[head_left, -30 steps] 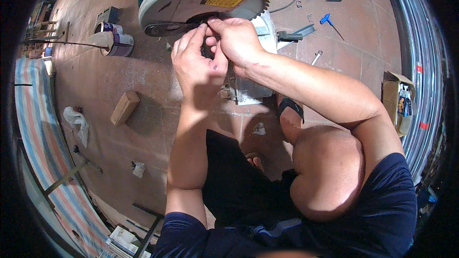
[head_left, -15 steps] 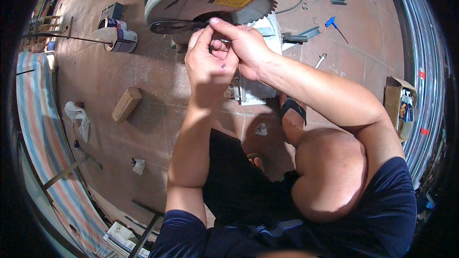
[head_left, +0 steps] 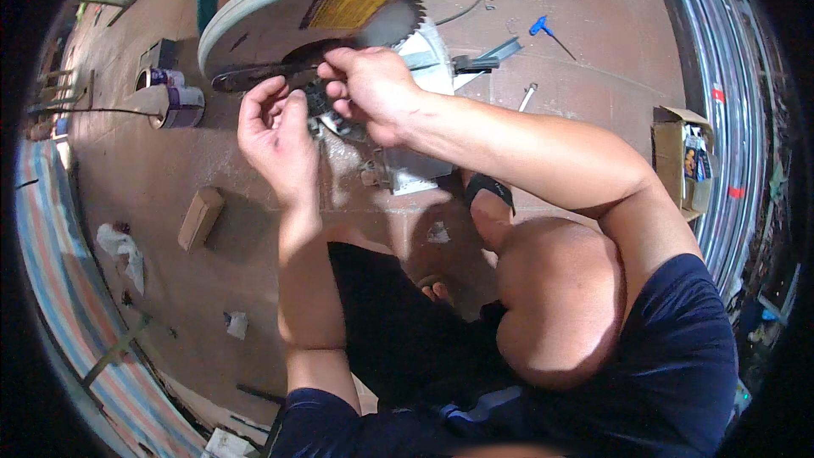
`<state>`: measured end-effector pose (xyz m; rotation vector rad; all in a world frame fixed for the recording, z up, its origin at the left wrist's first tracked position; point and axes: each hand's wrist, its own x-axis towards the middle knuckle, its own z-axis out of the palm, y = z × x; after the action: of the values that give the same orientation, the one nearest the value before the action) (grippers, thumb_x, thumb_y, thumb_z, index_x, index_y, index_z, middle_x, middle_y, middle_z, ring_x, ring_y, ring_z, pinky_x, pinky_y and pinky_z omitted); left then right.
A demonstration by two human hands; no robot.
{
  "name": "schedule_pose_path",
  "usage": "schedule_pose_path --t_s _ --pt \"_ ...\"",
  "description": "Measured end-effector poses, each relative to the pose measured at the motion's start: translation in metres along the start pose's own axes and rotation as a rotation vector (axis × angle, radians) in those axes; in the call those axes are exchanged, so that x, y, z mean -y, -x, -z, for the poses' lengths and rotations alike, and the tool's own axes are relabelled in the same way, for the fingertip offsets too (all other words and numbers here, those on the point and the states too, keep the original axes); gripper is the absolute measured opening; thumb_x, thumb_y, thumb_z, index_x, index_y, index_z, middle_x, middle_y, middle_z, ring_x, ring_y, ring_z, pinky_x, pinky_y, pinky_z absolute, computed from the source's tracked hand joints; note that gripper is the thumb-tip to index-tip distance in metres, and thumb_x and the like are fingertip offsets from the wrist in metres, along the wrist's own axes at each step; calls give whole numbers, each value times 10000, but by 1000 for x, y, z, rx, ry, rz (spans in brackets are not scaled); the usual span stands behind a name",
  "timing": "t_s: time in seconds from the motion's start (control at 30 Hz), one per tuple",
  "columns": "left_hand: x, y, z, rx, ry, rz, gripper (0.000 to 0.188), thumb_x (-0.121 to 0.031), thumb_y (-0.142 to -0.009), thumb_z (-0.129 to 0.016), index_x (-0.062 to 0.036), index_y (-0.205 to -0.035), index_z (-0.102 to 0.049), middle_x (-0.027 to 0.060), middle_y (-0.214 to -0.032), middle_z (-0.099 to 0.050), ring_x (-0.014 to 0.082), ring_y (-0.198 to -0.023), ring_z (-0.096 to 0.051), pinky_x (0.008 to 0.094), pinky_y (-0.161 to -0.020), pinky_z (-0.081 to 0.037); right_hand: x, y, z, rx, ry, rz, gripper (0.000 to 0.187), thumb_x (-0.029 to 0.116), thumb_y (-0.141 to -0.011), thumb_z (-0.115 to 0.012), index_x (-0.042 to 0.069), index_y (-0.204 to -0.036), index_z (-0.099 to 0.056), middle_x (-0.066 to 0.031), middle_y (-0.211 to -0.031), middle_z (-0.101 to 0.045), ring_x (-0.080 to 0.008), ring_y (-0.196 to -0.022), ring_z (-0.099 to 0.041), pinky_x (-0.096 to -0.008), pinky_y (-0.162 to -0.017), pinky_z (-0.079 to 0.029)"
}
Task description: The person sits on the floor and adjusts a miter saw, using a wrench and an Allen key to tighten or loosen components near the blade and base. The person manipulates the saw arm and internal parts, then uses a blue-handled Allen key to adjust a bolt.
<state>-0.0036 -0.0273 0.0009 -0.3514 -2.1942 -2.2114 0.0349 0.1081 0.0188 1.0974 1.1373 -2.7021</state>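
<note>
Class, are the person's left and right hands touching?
Apart: the head view shows dark machine parts through the gap between the left hand and the right hand.

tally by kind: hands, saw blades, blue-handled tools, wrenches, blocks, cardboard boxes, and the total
Hands: 2 (left hand, right hand)
Saw blade: 1
Blue-handled tool: 1
Wrench: 1
Block: 1
Cardboard box: 1
Total: 7
</note>
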Motion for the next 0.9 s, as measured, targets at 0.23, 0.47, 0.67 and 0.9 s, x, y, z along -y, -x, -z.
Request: schedule_pose_path --t_s 0.23,0.47,0.67,0.9 --pt "11 -7 5 -31 122 59 172 79 -941 -718 30 -1106 -710 58 -1026 -711 92 -911 -641 230 -845 -514 4 14 -5 64 -92 -123 260 373 -1091 -641 120 -1069 -696 63 -855 -653 -39 -674 -583 -243 -604 -518" --pt "14 -6 7 -73 189 130 158 56 -944 -722 26 -1099 -713 58 -1027 -712 105 -940 -639 250 -873 -511 -6 12 -2 165 -53 -58 387 340 -1169 -414 99 -1257 -704 76 -936 -709 -39 -725 -603 -252 -670 -531" --pt "13 -5 11 -28 166 81 123 -17 -973 -732 -4 -1095 -734 30 -976 -707 105 -850 -630 253 -781 -525 -5 6 -5 47 -16 -25 219 315 -1103 -623 114 -1113 -710 66 -871 -657 -38 -714 -584 -243 -609 -529" --pt "9 -3 21 0 201 113 133 -29 -979 -729 -2 -1109 -736 26 -980 -709 103 -860 -634 251 -798 -520 -13 15 -3 32 -91 -34 268 367 -1074 -627 124 -1105 -734 82 -882 -653 -45 -716 -548 -235 -578 -448"
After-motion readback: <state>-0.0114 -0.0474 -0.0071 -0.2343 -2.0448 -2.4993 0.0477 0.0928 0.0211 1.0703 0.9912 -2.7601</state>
